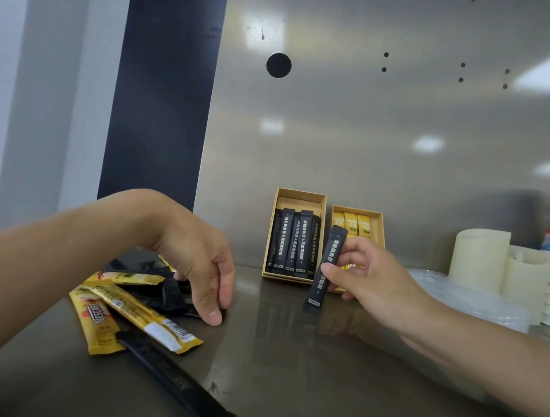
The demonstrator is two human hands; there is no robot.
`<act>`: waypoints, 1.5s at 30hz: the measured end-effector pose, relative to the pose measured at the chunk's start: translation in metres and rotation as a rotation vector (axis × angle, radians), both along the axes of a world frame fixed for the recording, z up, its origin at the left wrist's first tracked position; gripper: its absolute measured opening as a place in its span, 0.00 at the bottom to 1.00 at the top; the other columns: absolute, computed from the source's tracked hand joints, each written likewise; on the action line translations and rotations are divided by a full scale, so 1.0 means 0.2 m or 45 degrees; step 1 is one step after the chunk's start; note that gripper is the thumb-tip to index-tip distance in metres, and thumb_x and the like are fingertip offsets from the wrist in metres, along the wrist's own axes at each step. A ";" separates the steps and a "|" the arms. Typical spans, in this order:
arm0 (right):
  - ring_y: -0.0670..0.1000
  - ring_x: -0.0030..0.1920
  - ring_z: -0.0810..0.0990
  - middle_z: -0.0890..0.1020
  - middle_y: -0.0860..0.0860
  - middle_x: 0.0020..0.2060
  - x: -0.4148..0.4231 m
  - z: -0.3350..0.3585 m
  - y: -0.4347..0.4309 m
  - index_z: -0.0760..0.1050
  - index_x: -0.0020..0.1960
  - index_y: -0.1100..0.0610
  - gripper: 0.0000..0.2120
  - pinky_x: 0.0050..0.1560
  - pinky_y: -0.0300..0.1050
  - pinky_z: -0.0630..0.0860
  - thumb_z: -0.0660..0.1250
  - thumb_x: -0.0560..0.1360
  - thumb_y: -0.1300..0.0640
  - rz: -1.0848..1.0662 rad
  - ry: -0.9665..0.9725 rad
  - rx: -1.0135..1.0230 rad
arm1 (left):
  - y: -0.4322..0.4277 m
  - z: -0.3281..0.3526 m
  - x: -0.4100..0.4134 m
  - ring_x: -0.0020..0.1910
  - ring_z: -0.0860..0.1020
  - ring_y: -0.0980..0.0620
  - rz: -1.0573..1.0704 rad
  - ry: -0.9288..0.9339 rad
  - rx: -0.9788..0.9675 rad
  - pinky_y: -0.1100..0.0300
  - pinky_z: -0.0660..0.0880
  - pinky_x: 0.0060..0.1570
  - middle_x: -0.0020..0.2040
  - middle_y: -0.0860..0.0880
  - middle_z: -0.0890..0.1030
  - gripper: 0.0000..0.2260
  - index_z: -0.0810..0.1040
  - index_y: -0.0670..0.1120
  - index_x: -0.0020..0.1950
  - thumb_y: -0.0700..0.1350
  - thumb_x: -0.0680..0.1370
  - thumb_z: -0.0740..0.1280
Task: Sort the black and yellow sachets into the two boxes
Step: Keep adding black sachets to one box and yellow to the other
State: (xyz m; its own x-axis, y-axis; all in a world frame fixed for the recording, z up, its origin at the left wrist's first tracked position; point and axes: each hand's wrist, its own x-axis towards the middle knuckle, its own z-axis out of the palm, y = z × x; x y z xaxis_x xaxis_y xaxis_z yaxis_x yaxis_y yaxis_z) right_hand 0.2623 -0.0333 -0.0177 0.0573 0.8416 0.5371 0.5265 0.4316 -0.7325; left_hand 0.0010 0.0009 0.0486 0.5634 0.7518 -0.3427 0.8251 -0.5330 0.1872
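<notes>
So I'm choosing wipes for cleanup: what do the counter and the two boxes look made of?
Counter: likely brushed stainless steel, with a dull sheen and blurred reflections. Left box with black sachets and right box with yellow ones: apparently matte tan cardboard, with thin, flat, unglossy walls.

Two boxes, two hands, two cream cylinders

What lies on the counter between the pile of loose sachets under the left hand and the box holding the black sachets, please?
In the head view, that stretch of counter is bare: nothing lies between the pile of loose sachets under the left hand and the box of black sachets.
</notes>
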 end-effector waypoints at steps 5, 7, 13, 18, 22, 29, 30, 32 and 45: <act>0.45 0.38 0.86 0.86 0.50 0.46 -0.01 -0.01 0.01 0.74 0.55 0.53 0.08 0.33 0.31 0.74 0.71 0.78 0.58 0.011 0.004 0.019 | 0.02 -0.01 0.00 0.39 0.81 0.64 -0.049 -0.065 0.055 0.49 0.76 0.58 0.44 0.54 0.86 0.08 0.84 0.53 0.50 0.47 0.73 0.78; 0.43 0.36 0.85 0.86 0.49 0.45 -0.01 -0.01 0.01 0.75 0.53 0.52 0.06 0.34 0.31 0.74 0.70 0.78 0.57 0.011 -0.011 0.026 | 0.04 -0.02 0.00 0.40 0.80 0.61 -0.049 -0.156 0.115 0.50 0.77 0.56 0.43 0.53 0.85 0.06 0.84 0.53 0.47 0.48 0.73 0.78; 0.44 0.38 0.85 0.86 0.46 0.42 0.00 -0.01 0.01 0.77 0.50 0.50 0.02 0.40 0.41 0.76 0.69 0.79 0.52 -0.015 -0.048 0.034 | 0.06 -0.02 0.04 0.37 0.78 0.59 -0.094 -0.520 0.267 0.69 0.73 0.39 0.39 0.53 0.82 0.06 0.83 0.50 0.45 0.50 0.73 0.77; 0.43 0.36 0.84 0.84 0.46 0.42 0.00 0.00 0.01 0.78 0.50 0.52 0.04 0.40 0.42 0.77 0.68 0.79 0.51 -0.021 -0.048 0.058 | 0.07 -0.02 0.06 0.36 0.78 0.60 -0.156 -0.695 0.381 0.67 0.75 0.42 0.39 0.51 0.82 0.08 0.83 0.47 0.46 0.49 0.73 0.77; 0.39 0.31 0.81 0.84 0.49 0.41 0.02 0.03 0.00 0.79 0.51 0.56 0.05 0.35 0.34 0.75 0.70 0.79 0.54 -0.064 -0.069 0.104 | 0.07 -0.02 0.07 0.36 0.77 0.59 -0.176 -0.740 0.453 0.63 0.76 0.44 0.40 0.50 0.82 0.10 0.83 0.46 0.47 0.50 0.73 0.77; 0.49 0.43 0.85 0.84 0.48 0.42 0.03 0.16 0.12 0.68 0.68 0.55 0.20 0.51 0.52 0.81 0.69 0.79 0.54 -0.246 -0.304 0.190 | 0.09 -0.03 0.07 0.40 0.78 0.55 -0.168 -0.607 0.439 0.57 0.79 0.49 0.47 0.43 0.85 0.10 0.83 0.46 0.49 0.50 0.75 0.76; 0.48 0.43 0.84 0.83 0.48 0.43 0.01 0.18 0.15 0.63 0.72 0.52 0.24 0.54 0.51 0.80 0.68 0.80 0.53 -0.260 -0.379 0.239 | 0.09 -0.04 0.07 0.39 0.78 0.56 -0.171 -0.606 0.439 0.58 0.78 0.48 0.45 0.43 0.84 0.09 0.83 0.46 0.49 0.50 0.74 0.76; 0.46 0.42 0.82 0.80 0.47 0.43 -0.01 0.21 0.19 0.56 0.77 0.48 0.29 0.53 0.49 0.79 0.66 0.81 0.53 -0.293 -0.531 0.338 | 0.09 -0.04 0.08 0.38 0.77 0.56 -0.176 -0.604 0.440 0.59 0.78 0.46 0.42 0.47 0.82 0.08 0.82 0.46 0.48 0.50 0.74 0.76; 0.50 0.55 0.80 0.73 0.46 0.57 -0.03 0.20 0.35 0.64 0.74 0.48 0.24 0.49 0.48 0.80 0.63 0.81 0.44 -0.593 -1.190 0.444 | 0.10 -0.04 0.08 0.38 0.77 0.57 -0.182 -0.608 0.437 0.65 0.76 0.42 0.41 0.51 0.82 0.09 0.82 0.46 0.49 0.49 0.75 0.76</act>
State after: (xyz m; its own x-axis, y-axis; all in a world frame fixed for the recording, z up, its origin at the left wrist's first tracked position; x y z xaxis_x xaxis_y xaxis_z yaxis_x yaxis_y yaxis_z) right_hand 0.2563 0.0361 0.0216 -0.2232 0.6367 0.7381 0.9747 0.1525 0.1632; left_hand 0.0162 0.0213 0.0409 0.6985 0.6803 0.2219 0.6082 -0.7278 0.3169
